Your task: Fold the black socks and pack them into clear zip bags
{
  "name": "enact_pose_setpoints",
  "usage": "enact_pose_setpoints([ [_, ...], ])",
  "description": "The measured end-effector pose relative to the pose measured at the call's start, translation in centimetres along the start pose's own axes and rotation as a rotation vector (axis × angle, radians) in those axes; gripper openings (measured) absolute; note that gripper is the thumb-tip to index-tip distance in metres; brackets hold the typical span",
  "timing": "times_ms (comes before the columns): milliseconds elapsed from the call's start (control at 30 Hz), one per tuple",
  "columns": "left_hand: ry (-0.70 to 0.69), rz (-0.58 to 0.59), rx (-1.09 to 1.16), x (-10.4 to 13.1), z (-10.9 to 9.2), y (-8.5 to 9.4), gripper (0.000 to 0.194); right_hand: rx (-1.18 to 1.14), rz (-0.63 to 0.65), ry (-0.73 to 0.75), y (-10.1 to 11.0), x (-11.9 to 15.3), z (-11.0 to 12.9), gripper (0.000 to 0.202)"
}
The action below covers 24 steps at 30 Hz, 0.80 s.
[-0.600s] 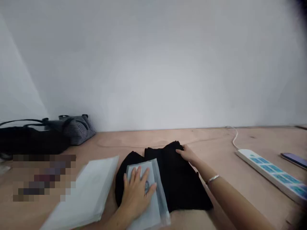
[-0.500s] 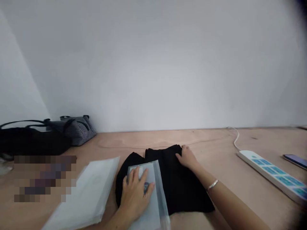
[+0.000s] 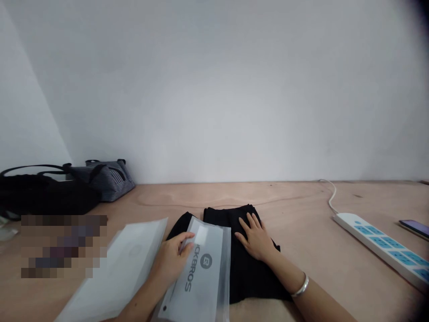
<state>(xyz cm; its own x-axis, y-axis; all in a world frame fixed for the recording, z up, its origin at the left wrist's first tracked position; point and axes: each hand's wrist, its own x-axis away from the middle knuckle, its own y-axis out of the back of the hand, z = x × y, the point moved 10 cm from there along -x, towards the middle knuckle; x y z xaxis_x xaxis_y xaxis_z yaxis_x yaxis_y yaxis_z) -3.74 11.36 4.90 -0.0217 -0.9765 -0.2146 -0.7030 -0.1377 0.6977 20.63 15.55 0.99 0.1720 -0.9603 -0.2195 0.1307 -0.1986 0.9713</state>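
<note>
Folded black shorts (image 3: 234,268), or a similar black garment, lie on the wooden table in front of me. A translucent plastic bag (image 3: 206,286) with grey ROCKBROS lettering and a round logo covers their left part. My left hand (image 3: 172,257) pinches the bag's left edge between thumb and fingers. Flat on the upper right of the garment rests my right hand (image 3: 256,237), fingers spread, with a silver bangle on the wrist. Left of my left hand, a stack of similar translucent bags (image 3: 117,264) lies on the table, partly behind my forearm.
A white power strip (image 3: 378,241) with blue sockets and a white cable lies on the right, with a phone (image 3: 415,227) beyond it. Black bag (image 3: 47,194) and striped bag (image 3: 115,181) stand at the back left. The wall rises behind the table (image 3: 301,205).
My left hand has gone from lying flat on the bag to gripping its left edge, uncovering the lettering. My right hand has slid inward and lies flatter on the black garment.
</note>
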Motion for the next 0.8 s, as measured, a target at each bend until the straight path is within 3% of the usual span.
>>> enact_pose_setpoints([
  [67,0.065,-0.037,0.115,-0.1,0.9,1.9,0.038,-0.025,-0.034,-0.009,0.4,0.0,-0.3,0.058],
  [167,0.171,-0.155,0.159,0.5,3.2,6.7,0.046,-0.059,-0.093,-0.013,1.0,0.1,-0.5,0.057],
  [300,0.291,-0.259,-0.05,1.6,8.4,14.0,0.046,-0.076,-0.191,-0.039,1.9,0.1,-0.9,0.044],
  [367,0.34,-0.252,-0.219,1.8,11.7,16.6,0.043,-0.055,-0.222,-0.07,2.3,0.1,-1.1,0.036],
  [433,0.318,-0.223,-0.36,1.4,14.3,17.7,0.043,-0.025,-0.24,-0.114,2.7,0.1,-1.4,0.031],
  [467,0.261,-0.214,-0.429,1.0,14.9,17.8,0.043,-0.011,-0.248,-0.137,2.8,0.2,-1.6,0.03],
  [533,0.075,-0.253,-0.572,0.4,14.2,17.4,0.047,0.007,-0.259,-0.173,3.1,0.3,-1.9,0.03],
  [633,-0.197,-0.331,-0.718,0.4,9.4,14.5,0.049,0.033,-0.267,-0.223,3.4,0.6,-2.3,0.036],
  [733,-0.342,-0.254,-0.612,1.3,3.2,9.1,0.04,0.092,-0.229,-0.296,3.3,0.8,-2.7,0.041],
  [800,-0.391,-0.084,-0.557,2.0,-0.4,4.2,0.037,0.12,-0.189,-0.329,2.9,0.8,-3.0,0.042],
])
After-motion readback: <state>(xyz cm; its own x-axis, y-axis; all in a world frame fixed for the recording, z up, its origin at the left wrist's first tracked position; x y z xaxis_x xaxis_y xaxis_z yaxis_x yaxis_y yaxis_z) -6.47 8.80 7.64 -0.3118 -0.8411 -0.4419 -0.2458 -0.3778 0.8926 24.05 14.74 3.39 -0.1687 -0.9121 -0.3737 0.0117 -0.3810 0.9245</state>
